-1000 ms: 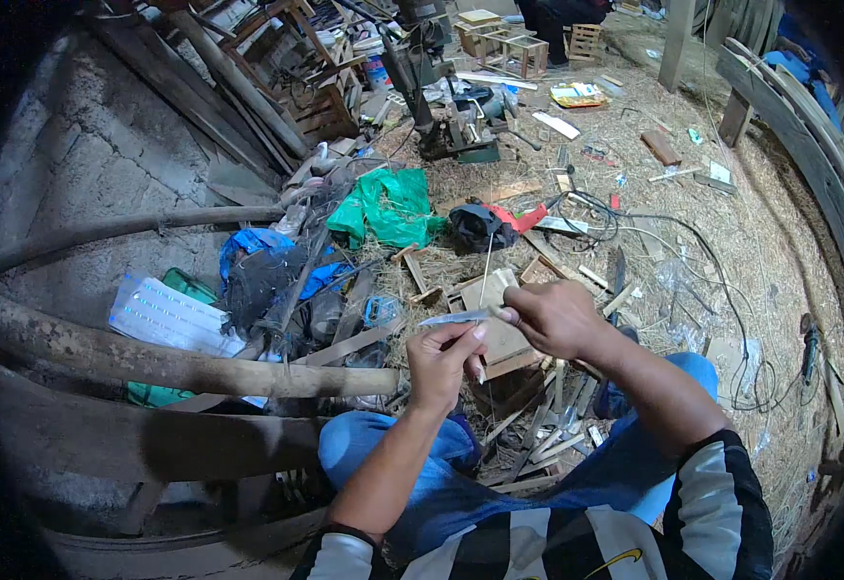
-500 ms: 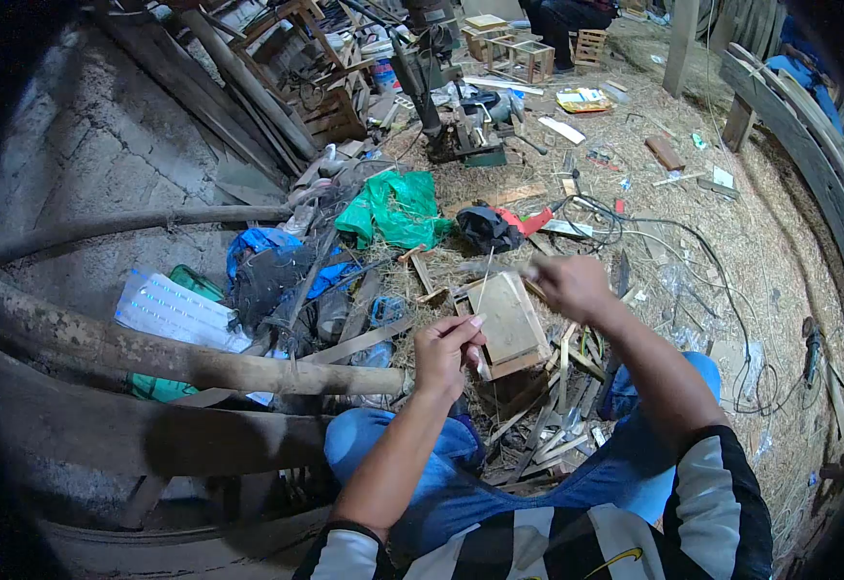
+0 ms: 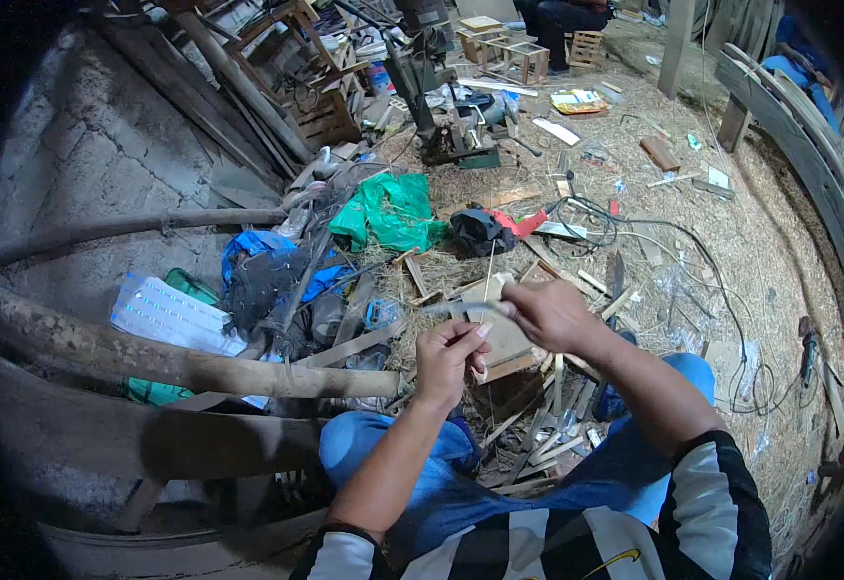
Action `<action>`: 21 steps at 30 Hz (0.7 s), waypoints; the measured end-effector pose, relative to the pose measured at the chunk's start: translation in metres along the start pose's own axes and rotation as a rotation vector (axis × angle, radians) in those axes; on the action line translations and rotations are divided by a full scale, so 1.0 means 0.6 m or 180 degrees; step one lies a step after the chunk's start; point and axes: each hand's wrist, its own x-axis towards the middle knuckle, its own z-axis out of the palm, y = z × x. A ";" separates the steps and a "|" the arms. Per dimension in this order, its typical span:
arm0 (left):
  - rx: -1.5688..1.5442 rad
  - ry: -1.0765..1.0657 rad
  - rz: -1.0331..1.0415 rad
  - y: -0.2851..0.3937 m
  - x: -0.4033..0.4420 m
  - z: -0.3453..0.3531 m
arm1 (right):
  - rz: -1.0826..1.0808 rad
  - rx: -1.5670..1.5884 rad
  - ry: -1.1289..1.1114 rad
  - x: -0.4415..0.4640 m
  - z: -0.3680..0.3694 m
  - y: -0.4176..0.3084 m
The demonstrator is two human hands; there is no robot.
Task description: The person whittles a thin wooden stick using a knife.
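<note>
Taking twelve o'clock as straight ahead of our hands, we pinch a thin, pale, straight stick upright in our left hand, while our right hand closes around a knife with a narrow grey blade pointing to nine. Below, our hands partly hide a pale rectangular wooden box. A crumpled green plastic sheet lies at eleven, a black-and-red cloth bundle at twelve, a dark metal machine beyond it; a round wooden pole blocks nine.

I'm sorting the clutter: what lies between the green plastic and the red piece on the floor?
The head view shows a dark, crumpled bundle between the green plastic and the red piece.
</note>
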 end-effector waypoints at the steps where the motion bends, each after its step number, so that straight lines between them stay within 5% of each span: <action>1: 0.0008 -0.0009 -0.0009 0.000 -0.001 0.000 | 0.0117 -0.0094 0.0198 0.002 0.002 0.019; 4: -0.0115 -0.0001 -0.0169 0.002 -0.003 -0.002 | 0.0884 -0.0295 0.0328 0.017 -0.024 0.068; 7: -0.0148 -0.0038 -0.0297 0.004 -0.002 -0.001 | 0.0882 -0.0233 0.0480 0.019 -0.051 0.068; 14: -0.0513 -0.0058 -0.0228 0.000 -0.003 0.012 | 0.0782 0.2703 0.1025 0.007 0.033 -0.003; 17: -0.0625 -0.0009 -0.0092 0.000 -0.007 0.020 | 0.2113 0.4575 0.0443 -0.001 0.028 -0.026; 21: -0.0519 0.0050 -0.0113 -0.009 -0.008 0.025 | 0.1861 0.4330 0.0429 0.000 0.037 -0.047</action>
